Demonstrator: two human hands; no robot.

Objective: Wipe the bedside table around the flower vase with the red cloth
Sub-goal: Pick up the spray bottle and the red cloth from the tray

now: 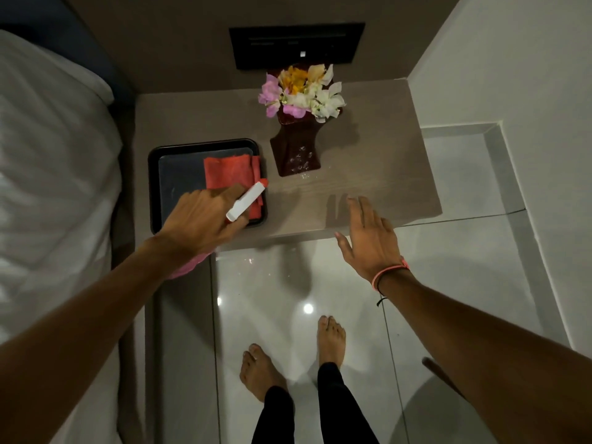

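The left hand (205, 216) is closed around a white spray nozzle (246, 200), with a pink bottle body showing below the wrist. The right hand (368, 238) is open, fingers spread, holding nothing, above the front edge of the tabletop (368, 155).

The red cloth (232, 174) lies folded in a black tray (153, 187), just left of the vase (296, 149). It appears soft, light and limp; it will likely sag when lifted, so grip a folded edge or bunch it in the palm. It is plain red, in a rough rectangle.

The vase is dark red, upright, and holds flowers (301, 91); likely fragile and top-heavy. Droplets glisten at its base.
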